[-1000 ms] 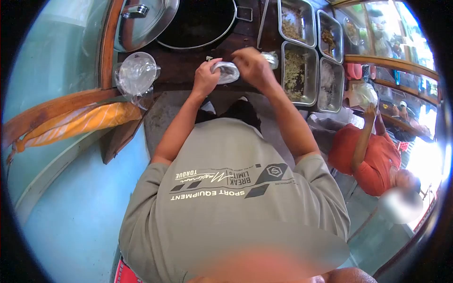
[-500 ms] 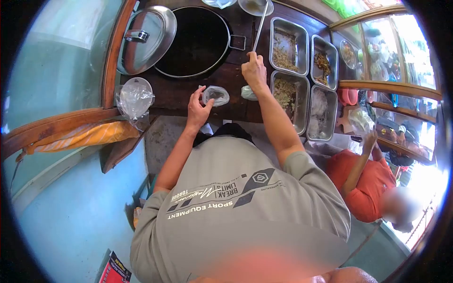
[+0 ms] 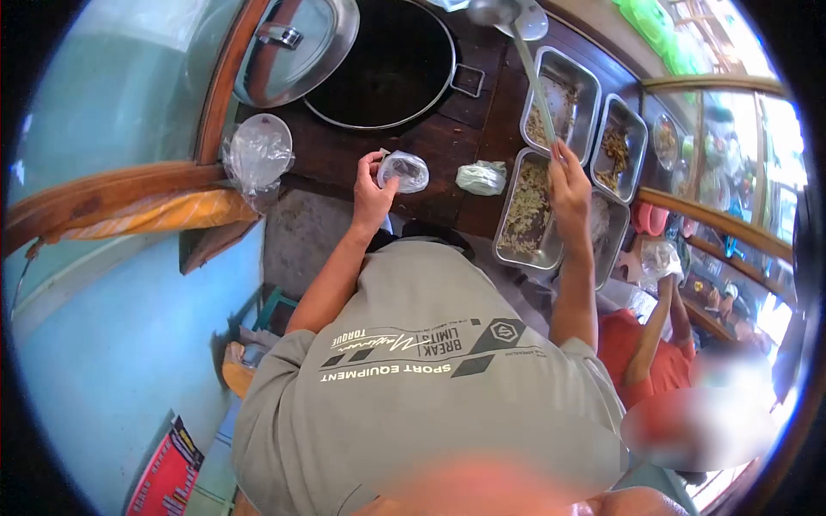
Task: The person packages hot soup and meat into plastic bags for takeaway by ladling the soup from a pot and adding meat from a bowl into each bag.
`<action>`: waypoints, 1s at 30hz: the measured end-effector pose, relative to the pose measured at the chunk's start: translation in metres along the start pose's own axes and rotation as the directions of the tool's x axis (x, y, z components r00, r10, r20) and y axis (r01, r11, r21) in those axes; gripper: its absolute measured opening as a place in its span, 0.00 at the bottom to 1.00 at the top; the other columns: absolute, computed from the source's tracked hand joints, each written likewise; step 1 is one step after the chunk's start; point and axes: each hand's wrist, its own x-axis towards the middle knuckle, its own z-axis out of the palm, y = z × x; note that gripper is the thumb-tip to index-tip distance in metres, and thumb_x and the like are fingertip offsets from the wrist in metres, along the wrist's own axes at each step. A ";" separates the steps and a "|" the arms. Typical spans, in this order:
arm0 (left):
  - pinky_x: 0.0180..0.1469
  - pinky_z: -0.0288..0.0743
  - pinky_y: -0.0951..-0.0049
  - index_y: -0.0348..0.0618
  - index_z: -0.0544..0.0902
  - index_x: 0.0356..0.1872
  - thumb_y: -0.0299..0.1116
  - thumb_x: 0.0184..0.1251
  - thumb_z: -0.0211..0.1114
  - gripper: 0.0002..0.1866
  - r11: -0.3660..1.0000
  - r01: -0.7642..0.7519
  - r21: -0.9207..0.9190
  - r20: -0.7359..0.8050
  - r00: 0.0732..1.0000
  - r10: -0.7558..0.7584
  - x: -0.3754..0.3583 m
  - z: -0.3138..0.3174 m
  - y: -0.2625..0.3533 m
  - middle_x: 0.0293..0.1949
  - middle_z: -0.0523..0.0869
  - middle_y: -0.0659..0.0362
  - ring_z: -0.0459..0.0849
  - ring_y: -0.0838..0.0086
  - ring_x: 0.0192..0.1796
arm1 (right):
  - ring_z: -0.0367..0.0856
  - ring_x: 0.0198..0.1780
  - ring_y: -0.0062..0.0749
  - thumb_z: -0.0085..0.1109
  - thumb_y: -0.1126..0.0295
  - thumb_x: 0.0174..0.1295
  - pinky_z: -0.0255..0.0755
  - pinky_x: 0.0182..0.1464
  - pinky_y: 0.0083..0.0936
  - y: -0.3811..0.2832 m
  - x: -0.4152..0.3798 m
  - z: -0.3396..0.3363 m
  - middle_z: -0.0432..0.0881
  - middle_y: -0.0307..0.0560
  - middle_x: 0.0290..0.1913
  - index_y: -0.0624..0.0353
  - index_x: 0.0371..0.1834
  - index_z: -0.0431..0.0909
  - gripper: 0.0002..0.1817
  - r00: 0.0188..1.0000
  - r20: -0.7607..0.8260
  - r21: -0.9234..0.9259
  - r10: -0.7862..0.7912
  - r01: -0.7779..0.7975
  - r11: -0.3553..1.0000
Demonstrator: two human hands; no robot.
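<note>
My left hand holds an open clear plastic bag above the table's near edge. In my right hand is the handle of a long metal ladle; its bowl is up by a white bowl at the top. That hand is over the metal trays, near the right side of a tray of pale shredded food. A tied or folded bag with pale contents lies on the table between my hands.
A large dark pot and a metal lid are at the upper left. A plastic-covered container sits left. More trays stand right. A person in red is at the lower right, handling a clear bag.
The view has shifted. My right hand has moved right with the ladle, from beside the trays to over them, and the bag it partly covered shows fully. My left hand still holds its bag.
</note>
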 end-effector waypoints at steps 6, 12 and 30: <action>0.48 0.82 0.69 0.40 0.69 0.57 0.22 0.61 0.73 0.27 0.997 0.006 -0.075 -0.144 0.989 -0.017 -0.008 -0.010 -0.007 0.48 0.81 0.54 0.85 0.71 0.45 | 0.82 0.31 0.42 0.54 0.72 0.71 0.74 0.37 0.34 -0.032 0.024 0.025 0.80 0.60 0.31 0.57 0.72 0.73 0.25 0.935 0.297 -0.521 -0.194 0.329 0.788; 0.43 0.80 0.76 0.38 0.76 0.48 0.21 0.64 0.71 0.15 0.977 -0.039 -0.209 -0.162 0.987 0.005 -0.012 -0.018 -0.012 0.48 0.83 0.57 0.85 0.78 0.41 | 0.90 0.39 0.56 0.51 0.72 0.69 0.83 0.39 0.48 -0.009 0.158 0.181 0.88 0.58 0.36 0.62 0.46 0.79 0.09 0.672 0.700 -0.633 -0.242 0.740 0.227; 0.43 0.76 0.75 0.44 0.91 0.48 0.30 0.67 0.73 0.10 0.999 -0.021 -0.025 -0.353 0.935 0.011 -0.035 -0.063 0.012 0.37 0.86 0.60 0.83 0.75 0.39 | 0.90 0.43 0.57 0.48 0.70 0.70 0.86 0.42 0.48 0.052 0.253 0.302 0.89 0.62 0.40 0.63 0.45 0.83 0.13 0.680 0.732 -0.666 -0.035 0.725 0.175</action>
